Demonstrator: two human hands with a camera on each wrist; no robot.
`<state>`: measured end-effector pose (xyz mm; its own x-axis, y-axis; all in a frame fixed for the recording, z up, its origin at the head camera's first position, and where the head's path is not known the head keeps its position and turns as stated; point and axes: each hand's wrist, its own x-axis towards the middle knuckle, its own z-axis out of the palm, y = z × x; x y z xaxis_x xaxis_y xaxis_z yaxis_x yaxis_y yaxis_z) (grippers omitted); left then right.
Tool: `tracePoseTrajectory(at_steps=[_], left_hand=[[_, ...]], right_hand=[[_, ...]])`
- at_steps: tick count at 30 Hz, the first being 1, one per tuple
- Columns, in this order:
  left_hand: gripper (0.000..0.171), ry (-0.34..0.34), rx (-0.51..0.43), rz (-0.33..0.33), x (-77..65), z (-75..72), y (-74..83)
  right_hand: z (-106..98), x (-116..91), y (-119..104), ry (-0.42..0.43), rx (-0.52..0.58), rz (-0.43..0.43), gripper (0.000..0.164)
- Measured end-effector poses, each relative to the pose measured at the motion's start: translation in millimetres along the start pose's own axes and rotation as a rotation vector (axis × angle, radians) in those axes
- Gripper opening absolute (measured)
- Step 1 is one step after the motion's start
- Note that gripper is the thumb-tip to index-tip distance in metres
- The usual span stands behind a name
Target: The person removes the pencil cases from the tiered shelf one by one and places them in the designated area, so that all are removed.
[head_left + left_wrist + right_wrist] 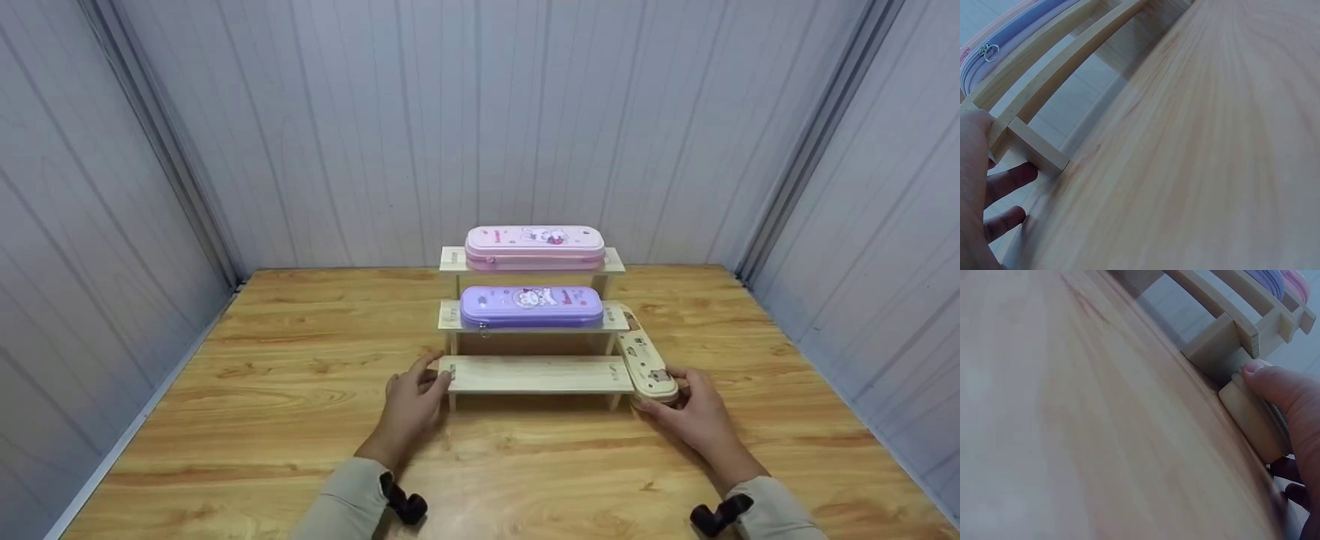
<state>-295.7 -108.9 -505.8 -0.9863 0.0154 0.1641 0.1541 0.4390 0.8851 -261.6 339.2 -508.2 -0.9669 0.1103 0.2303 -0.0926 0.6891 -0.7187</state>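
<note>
A three-step wooden display rack (536, 373) stands on the table. My left hand (411, 401) holds the left end of its lowest step, and in the left wrist view two fingers (1010, 179) reach past the rack's leg. With thumb and fingers on either side, my right hand (697, 412) grips the near end of a cream-yellow pencil case (643, 360) with small printed pictures. This case lies lengthwise along the rack's right side, its far end partly behind the middle step. In the right wrist view, the case (1249, 419) sits low beside the rack's leg.
On the top step lies a pink zipped pencil case (534, 247), and on the middle step a purple one (531, 306) with a zip ring at its left. The wood-grain table (315, 352) reaches pale panelled walls (480, 127) at the back and both sides.
</note>
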Motion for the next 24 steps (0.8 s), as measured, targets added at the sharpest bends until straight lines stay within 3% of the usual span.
tracePoseTrajectory(at_steps=[8, 24], left_hand=[[0.05, -0.026, 0.004, 0.062, -1.1, -2.3, -2.0], [0.048, -0.009, 0.012, 0.058, -0.3, -1.6, -1.0]], right_hand=[[3, 0, -4, 0.012, -0.037, -0.004, 0.083], [7, -1, -11, 0.03, -0.05, 0.01, 0.083]])
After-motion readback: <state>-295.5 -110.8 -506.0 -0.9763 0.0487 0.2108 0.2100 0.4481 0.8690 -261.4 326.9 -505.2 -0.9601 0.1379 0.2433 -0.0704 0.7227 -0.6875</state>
